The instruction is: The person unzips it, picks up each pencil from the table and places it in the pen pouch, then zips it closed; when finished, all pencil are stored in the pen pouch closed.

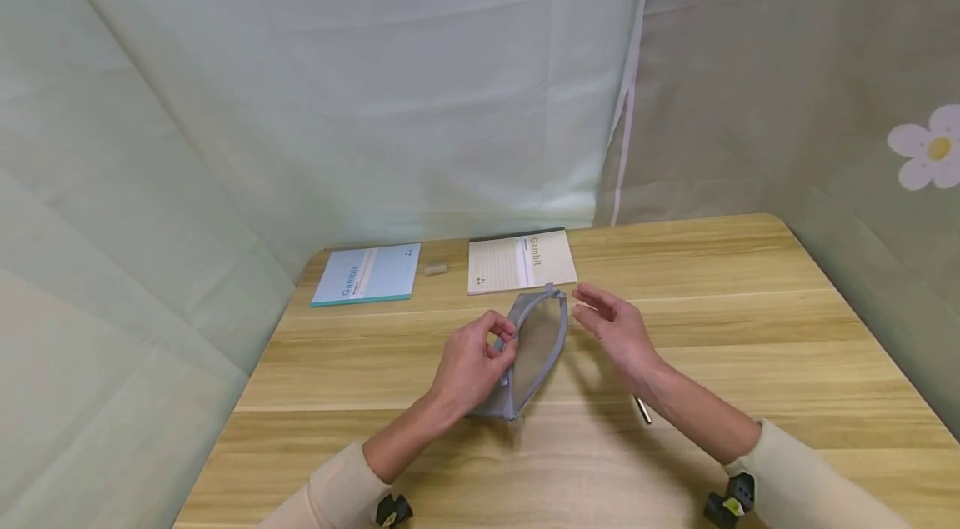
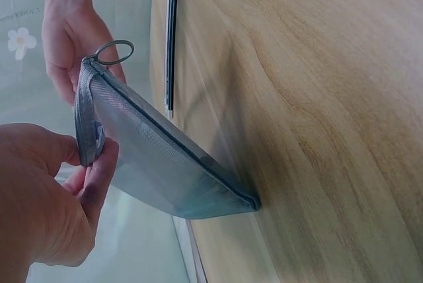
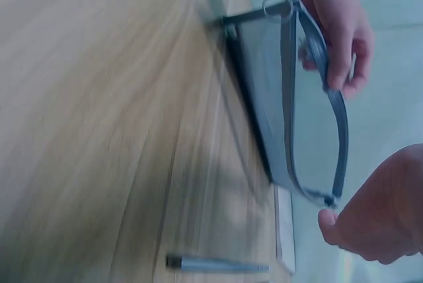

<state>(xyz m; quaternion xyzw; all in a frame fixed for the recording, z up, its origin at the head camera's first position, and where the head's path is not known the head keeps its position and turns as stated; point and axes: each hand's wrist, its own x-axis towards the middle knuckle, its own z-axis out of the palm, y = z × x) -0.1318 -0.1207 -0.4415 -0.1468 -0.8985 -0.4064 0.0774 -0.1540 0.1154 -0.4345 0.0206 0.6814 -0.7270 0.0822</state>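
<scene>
A grey mesh zip pouch stands on the table, its zipped top spread apart. My left hand pinches the near-left edge of that opening between thumb and fingers, as the left wrist view also shows of the left hand. A ring hangs at one end of the pouch's zip. Beside the pouch's far end is my right hand, fingers bent loosely and fingertips right by the corner. In the right wrist view, the thumb of the right hand is close to that corner, with nothing in its grasp.
Slim dark and silver pens lie on the table to the pouch's right, partly under my right forearm in the head view. A blue notebook, a small eraser-like block and a cream notebook lie toward the back, before a curtain.
</scene>
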